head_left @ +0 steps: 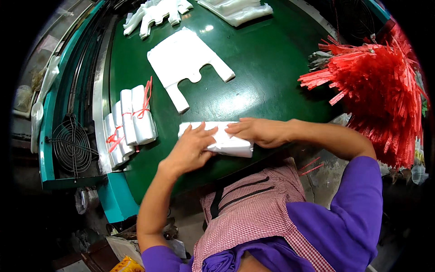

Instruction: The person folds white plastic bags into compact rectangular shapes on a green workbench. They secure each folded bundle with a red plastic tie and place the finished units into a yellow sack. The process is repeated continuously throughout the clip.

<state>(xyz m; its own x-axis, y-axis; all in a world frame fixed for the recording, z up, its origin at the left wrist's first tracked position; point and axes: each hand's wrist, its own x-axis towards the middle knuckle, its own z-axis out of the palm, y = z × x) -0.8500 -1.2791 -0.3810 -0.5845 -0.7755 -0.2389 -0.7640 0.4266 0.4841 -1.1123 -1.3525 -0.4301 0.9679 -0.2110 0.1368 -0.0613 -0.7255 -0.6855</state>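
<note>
A folded bundle of white plastic bags [229,146] lies at the near edge of the green table, in both my hands. My left hand [192,146] is closed over its left part, fingers across the top and thumb along the near side. From the right, my right hand [260,132] grips the bundle's far side with its fingers over the top; its thumb is hidden. Just beyond lies a flat stack of white handled bags [181,59], handles toward me. Left of my hands rest several rolled bag bundles [129,120], some tied with red plastic string [144,106].
More white bags [156,16] and a folded stack [235,9] lie at the table's far end. A large bunch of red plastic strips [371,86] hangs at the right. Along the left run a metal rail [102,90] and a round fan guard [72,147].
</note>
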